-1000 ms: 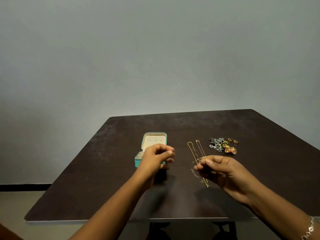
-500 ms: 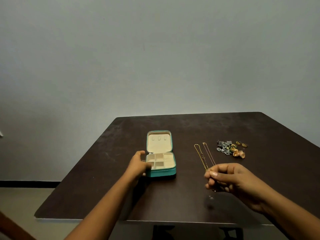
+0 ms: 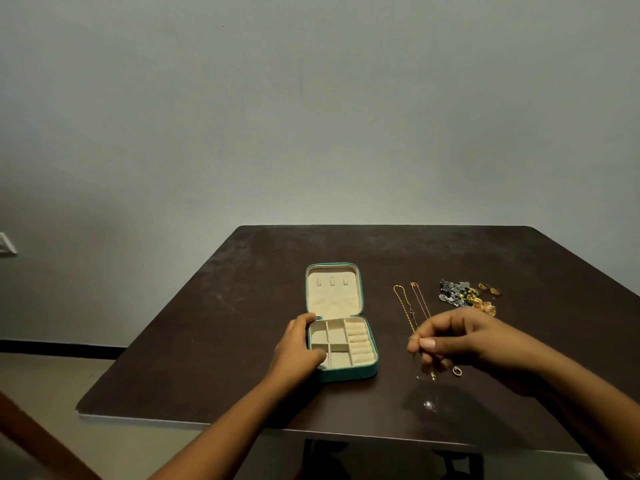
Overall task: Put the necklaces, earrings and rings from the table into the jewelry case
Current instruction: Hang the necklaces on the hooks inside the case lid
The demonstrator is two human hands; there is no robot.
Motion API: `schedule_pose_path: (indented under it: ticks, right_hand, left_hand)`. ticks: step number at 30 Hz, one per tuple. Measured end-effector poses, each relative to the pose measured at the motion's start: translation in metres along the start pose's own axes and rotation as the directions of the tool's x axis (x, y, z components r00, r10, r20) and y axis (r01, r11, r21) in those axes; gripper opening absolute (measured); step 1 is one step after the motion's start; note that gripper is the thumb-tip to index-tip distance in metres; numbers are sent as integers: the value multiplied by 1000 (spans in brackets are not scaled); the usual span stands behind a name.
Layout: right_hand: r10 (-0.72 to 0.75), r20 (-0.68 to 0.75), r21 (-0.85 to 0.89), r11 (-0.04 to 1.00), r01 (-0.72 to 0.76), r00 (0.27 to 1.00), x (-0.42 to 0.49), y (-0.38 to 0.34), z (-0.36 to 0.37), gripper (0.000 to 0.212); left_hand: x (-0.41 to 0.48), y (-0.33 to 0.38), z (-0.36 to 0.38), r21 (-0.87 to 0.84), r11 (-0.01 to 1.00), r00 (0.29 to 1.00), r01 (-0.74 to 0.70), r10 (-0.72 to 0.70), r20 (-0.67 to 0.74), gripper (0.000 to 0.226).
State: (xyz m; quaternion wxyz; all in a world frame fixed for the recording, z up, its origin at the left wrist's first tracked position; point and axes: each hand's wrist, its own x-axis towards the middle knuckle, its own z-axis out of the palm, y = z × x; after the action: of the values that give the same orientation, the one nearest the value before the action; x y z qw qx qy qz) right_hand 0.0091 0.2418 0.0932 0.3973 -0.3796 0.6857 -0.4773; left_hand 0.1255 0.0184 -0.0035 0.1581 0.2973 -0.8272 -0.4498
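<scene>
A teal jewelry case (image 3: 348,373) lies open on the dark table (image 3: 221,306), its cream lid flat behind and its divided tray toward me. My left hand (image 3: 297,348) grips the tray's left edge, thumb over the rim. My right hand (image 3: 460,339) hovers to the right of the case, fingers pinched on a thin necklace (image 3: 434,374) whose pendant (image 3: 428,405) dangles just above the table. Two gold chains (image 3: 405,310) lie stretched out behind that hand. A pile of silver and gold earrings and rings (image 3: 465,295) sits farther right.
The table's near edge (image 3: 242,426) runs just below my forearms, with floor beyond it. A grey wall (image 3: 311,116) stands behind the table. A wall socket (image 3: 6,243) shows at far left.
My left hand dropped from in front of the case to its left edge, and the tray now shows. My right hand lifted one necklace off the table; the view shifted left.
</scene>
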Motion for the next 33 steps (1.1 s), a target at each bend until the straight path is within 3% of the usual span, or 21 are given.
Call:
schedule_pose_path:
  ticks: [6, 9, 14, 26, 29, 33]
  right_hand:
    - [-50, 43, -153, 987, 56, 998, 36, -35, -2, 18]
    - [-46, 55, -195, 979, 56, 997, 60, -51, -1, 18]
    - [-41, 37, -292, 955, 50, 998, 100, -59, 3, 20]
    - [-1, -32, -451, 892, -13, 999, 160, -47, 12, 17]
    - [-47, -82, -484, 875, 1, 996, 171, -41, 12, 15]
    - [-205, -121, -720, 691, 56, 971, 179, -32, 14, 18]
  left_hand:
    - [-4, -6, 8, -19, 991, 983, -135, 132, -124, 28]
    - [-3, -5, 8, -25, 985, 981, -172, 169, -94, 42]
    - [1, -4, 6, -18, 991, 988, -130, 131, 79, 57]
    - [1, -5, 7, 32, 989, 986, -147, 144, 80, 59]
    - [0, -4, 7, 37, 988, 986, -150, 147, 76, 59]
    - [-1, -4, 8, 22, 988, 987, -152, 150, 64, 58]
